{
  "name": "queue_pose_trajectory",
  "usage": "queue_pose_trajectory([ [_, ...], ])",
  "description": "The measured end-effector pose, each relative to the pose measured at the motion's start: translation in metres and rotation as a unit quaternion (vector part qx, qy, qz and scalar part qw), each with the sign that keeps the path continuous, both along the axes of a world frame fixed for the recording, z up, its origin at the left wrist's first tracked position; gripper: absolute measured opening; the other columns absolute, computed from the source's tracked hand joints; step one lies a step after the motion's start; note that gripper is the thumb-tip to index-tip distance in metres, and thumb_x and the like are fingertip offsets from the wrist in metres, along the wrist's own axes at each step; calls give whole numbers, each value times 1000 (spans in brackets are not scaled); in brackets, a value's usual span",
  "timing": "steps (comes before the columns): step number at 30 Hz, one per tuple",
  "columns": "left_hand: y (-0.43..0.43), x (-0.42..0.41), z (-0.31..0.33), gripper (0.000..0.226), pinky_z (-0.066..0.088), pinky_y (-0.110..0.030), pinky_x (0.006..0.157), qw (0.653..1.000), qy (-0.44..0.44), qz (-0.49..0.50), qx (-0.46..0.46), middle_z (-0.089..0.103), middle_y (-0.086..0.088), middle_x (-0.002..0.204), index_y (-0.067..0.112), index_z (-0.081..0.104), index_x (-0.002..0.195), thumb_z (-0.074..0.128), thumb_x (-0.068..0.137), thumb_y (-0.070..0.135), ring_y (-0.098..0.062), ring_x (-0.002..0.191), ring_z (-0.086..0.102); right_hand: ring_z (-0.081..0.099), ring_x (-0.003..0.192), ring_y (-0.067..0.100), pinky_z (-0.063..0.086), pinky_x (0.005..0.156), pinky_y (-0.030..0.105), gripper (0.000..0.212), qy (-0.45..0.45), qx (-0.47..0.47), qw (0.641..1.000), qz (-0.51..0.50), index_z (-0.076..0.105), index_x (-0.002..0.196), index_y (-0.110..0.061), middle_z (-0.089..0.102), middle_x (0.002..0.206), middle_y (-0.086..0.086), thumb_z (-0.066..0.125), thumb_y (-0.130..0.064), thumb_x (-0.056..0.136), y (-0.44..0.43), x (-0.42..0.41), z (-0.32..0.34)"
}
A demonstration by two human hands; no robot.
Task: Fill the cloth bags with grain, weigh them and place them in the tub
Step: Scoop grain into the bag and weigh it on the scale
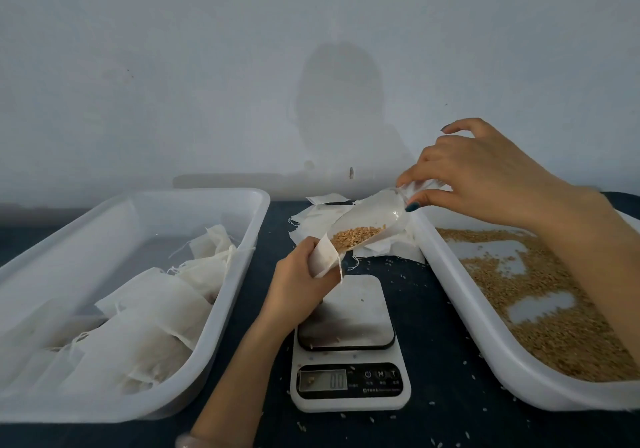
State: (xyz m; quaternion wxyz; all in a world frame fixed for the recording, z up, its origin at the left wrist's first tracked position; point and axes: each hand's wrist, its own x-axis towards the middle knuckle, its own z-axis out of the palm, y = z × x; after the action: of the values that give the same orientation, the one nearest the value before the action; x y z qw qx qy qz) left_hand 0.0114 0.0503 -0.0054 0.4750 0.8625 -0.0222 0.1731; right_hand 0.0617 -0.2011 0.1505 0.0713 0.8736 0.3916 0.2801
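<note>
Right hand (485, 177) pinched clear scoop (370, 219) handle, grain (356, 234) tipped at cloth bag (325, 257); left hand (301, 274) fingers curled round bag, above scale (348, 343).

A dark table (433, 326) holds everything. A white scale (346, 312) sits in the middle. At nine o'clock from the scale is a big white tub (207, 193) with full bags in it. At three o'clock is a second tub (457, 292) with grain in it. At twelve o'clock lies a pile of flat cloth bags (311, 221). Loose grains (302, 426) dot the table around the scale.
</note>
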Motion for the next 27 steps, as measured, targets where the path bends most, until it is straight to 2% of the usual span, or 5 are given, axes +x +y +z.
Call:
queue_pose_trajectory([
  [14, -3, -3, 6, 20, 46, -12, 49, 999, 24, 5, -46, 68, 6, 89, 30, 56, 97, 71, 85, 35, -12, 76, 65, 58, 85, 0, 34, 87, 27, 65, 122, 59, 990, -43, 64, 112, -45, 65, 98, -25, 27, -81, 73, -8, 6, -12],
  [16, -3, -4, 8, 17, 49, -17, 49, 996, 25, 0, -84, 68, 4, 81, 24, 58, 94, 71, 86, 31, -15, 73, 66, 61, 87, 1, 39, 74, 24, 65, 229, 96, 967, -54, 62, 107, -46, 65, 103, -25, 28, -83, 66, -10, 8, -17],
  [20, -7, -5, 12, 14, 50, -21, 51, 991, 18, -36, -129, 65, 8, 69, 12, 58, 97, 63, 92, 24, -8, 66, 64, 66, 82, 2, 52, 82, 29, 53, 424, 203, 881, -49, 60, 102, -29, 66, 101, -12, 44, -70, 72, -15, 12, -31],
  [24, -9, -10, 18, 19, 50, -24, 54, 980, 1, -81, -182, 65, 12, 77, 13, 59, 107, 50, 102, 28, -8, 70, 62, 61, 79, 13, 55, 69, 24, 21, 522, 246, 809, -114, 56, 106, -9, 60, 95, 6, 46, -27, 102, -24, 24, -48],
  [27, -8, -12, 24, 32, 55, -29, 63, 968, 10, -107, -226, 66, 1, 93, 10, 60, 117, 34, 107, 27, -12, 79, 60, 56, 76, 16, 57, 63, 21, 23, 535, 289, 774, -175, 53, 101, -1, 53, 89, 9, 44, -21, 104, -30, 30, -52],
])
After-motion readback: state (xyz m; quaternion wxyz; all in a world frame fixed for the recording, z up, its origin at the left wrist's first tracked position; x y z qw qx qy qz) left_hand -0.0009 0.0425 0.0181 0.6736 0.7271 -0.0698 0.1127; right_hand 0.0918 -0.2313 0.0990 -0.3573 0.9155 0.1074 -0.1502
